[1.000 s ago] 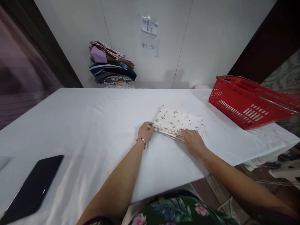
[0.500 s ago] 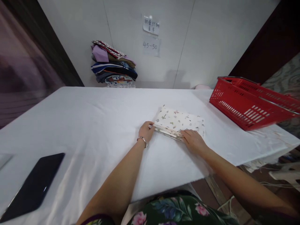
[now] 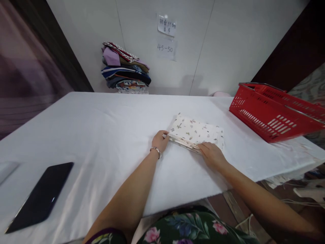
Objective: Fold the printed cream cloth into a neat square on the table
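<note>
A folded white cloth (image 3: 196, 133) with small printed motifs lies on the white table (image 3: 101, 128), a little right of centre. My left hand (image 3: 160, 140), with a bracelet at the wrist, grips the cloth's near left corner, fingers curled under the edge. At the near right edge my right hand (image 3: 212, 155) has its fingers tucked against and under the folds. Both hands hold the same folded cloth, which rests flat on the table.
A red plastic basket (image 3: 274, 110) stands tilted at the table's right end. A stack of folded coloured clothes (image 3: 125, 69) sits at the far edge against the wall, under paper notes (image 3: 166, 37). A dark phone (image 3: 42, 196) lies at near left.
Both hands keep their hold on the folded cloth. Only the camera has shifted slightly, so everything sits a little further right in view.
</note>
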The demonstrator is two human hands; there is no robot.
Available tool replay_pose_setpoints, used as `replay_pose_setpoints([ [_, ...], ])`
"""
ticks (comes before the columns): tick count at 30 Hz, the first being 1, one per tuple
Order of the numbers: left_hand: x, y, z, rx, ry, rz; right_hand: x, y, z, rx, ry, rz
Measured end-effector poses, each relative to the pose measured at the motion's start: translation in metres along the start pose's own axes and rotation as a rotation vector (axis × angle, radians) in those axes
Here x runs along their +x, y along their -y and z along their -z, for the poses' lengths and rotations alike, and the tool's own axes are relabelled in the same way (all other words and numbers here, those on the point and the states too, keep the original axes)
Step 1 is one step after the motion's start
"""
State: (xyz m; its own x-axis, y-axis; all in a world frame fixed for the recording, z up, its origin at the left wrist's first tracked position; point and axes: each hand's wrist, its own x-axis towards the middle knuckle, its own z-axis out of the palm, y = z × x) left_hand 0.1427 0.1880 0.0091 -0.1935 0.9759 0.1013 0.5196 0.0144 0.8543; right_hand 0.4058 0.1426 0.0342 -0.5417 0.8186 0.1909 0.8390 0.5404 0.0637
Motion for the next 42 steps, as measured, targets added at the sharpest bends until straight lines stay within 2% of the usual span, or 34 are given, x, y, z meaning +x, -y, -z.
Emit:
replay_pose_setpoints([
  [10,0.0,0.002,-0.001,-0.042,-0.013,0.004,-0.005,0.003,-0.001,0.055,-0.102,0.025],
  [17,-0.002,0.001,-0.001,-0.038,-0.073,-0.066,-0.005,-0.004,-0.007,0.125,-0.134,0.005],
  [23,0.002,0.006,-0.004,0.061,-0.044,-0.008,-0.005,-0.002,-0.009,0.111,-0.115,0.013],
  [30,0.001,0.007,-0.001,-0.045,0.04,0.018,-0.004,0.0,-0.005,0.12,-0.092,-0.043],
  [34,0.001,0.009,-0.002,-0.098,0.069,-0.037,0.004,0.005,-0.001,0.156,-0.091,-0.078],
  [38,0.002,0.009,-0.003,-0.098,0.028,-0.105,0.022,0.016,0.003,0.189,-0.095,-0.081],
  [42,0.003,0.01,-0.005,-0.063,-0.011,-0.081,0.044,0.028,0.002,0.198,-0.092,-0.03],
])
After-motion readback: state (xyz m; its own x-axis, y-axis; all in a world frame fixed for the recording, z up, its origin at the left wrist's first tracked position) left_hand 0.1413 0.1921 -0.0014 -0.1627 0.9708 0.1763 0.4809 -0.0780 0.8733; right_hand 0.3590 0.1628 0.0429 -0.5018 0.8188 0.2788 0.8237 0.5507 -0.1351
